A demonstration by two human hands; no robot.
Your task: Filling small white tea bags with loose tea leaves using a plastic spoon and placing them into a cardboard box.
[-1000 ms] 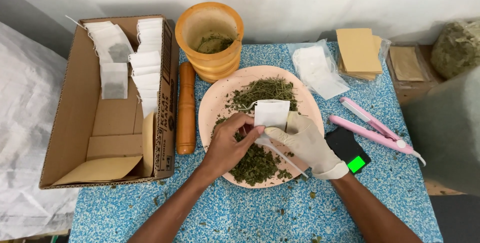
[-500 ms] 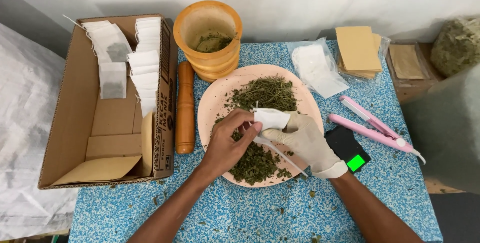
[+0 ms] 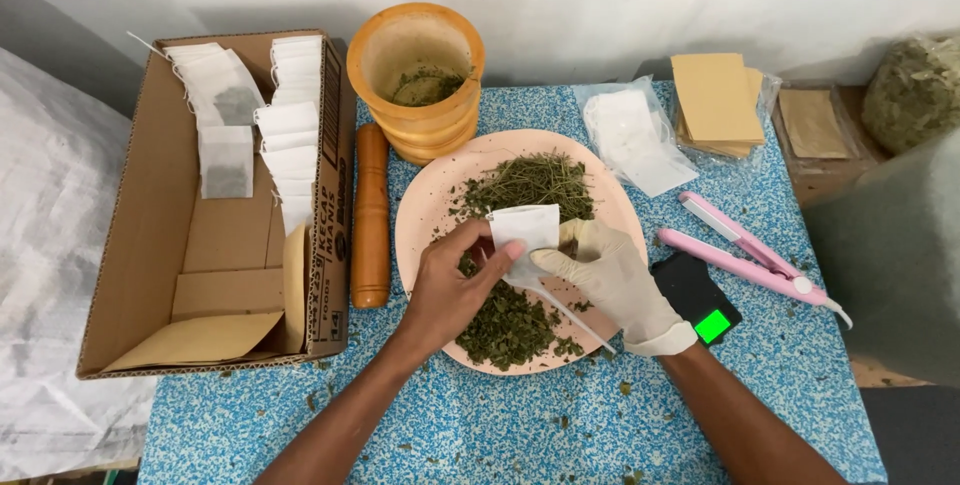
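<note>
A pink plate (image 3: 425, 220) heaped with dried green herbs (image 3: 527, 183) sits mid-table. Over it, my bare left hand (image 3: 455, 285) pinches the lower edge of a small white tea bag (image 3: 524, 232). My right hand (image 3: 610, 280), in a white glove, holds the same bag from the right side and also grips a thin white spoon (image 3: 567, 317) that slants down toward the plate's near rim. The bag stands upright between both hands. A second pile of herbs (image 3: 510, 330) lies under my left hand.
A cardboard box (image 3: 160, 235) at left holds rows of filled tea bags (image 3: 285, 145). A wooden mortar (image 3: 420, 80) and pestle (image 3: 370, 215) stand behind the plate. Right of it lie a black scale (image 3: 700, 305), a pink heat sealer (image 3: 745, 255), empty bags (image 3: 630, 135) and brown envelopes (image 3: 715, 100).
The tea bag dipped low toward the herbs half a second ago and now stands raised and upright again between both hands.
</note>
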